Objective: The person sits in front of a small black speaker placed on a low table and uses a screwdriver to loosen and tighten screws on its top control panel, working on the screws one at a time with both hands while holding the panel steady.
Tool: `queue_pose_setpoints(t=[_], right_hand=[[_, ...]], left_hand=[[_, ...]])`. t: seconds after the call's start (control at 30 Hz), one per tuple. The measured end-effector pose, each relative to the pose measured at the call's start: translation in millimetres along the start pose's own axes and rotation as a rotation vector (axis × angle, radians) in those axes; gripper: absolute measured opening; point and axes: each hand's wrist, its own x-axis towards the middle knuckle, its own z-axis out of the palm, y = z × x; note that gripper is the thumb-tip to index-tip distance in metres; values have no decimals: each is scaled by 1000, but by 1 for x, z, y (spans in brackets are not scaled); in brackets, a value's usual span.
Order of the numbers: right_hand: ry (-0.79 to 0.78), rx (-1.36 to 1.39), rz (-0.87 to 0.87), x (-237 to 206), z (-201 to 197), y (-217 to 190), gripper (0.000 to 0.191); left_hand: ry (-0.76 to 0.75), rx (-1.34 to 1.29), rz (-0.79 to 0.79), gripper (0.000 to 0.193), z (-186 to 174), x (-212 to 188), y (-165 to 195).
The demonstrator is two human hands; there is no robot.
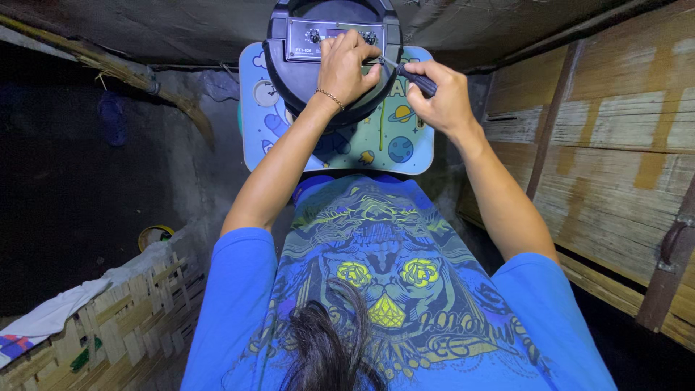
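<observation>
A round black speaker (304, 80) with a control panel of knobs lies on a small light-blue table (405, 145) printed with planets. My left hand (346, 69) rests on the speaker's panel, fingers curled over its lower right corner; a thin bracelet circles the wrist. My right hand (441, 94) grips the dark handle of a screwdriver (413, 78), whose metal shaft points left toward the panel edge beside my left fingers. The tip is partly hidden by my left hand.
A wooden plank wall (615, 145) runs along the right. A woven bamboo panel (123, 326) with a white cloth (51, 315) lies at lower left. A yellow round object (153, 235) sits on the dark floor. My blue printed shirt fills the foreground.
</observation>
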Motion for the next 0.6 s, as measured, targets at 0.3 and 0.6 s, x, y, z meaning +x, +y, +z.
queue_pose_setpoints(t=[0.3, 0.6], right_hand=[[-236, -280, 72, 40, -15, 8, 15], [-461, -439, -37, 76, -22, 21, 13]], left_hand=[[2, 6, 4, 26, 2, 0, 0], [-11, 15, 16, 27, -7, 5, -2]])
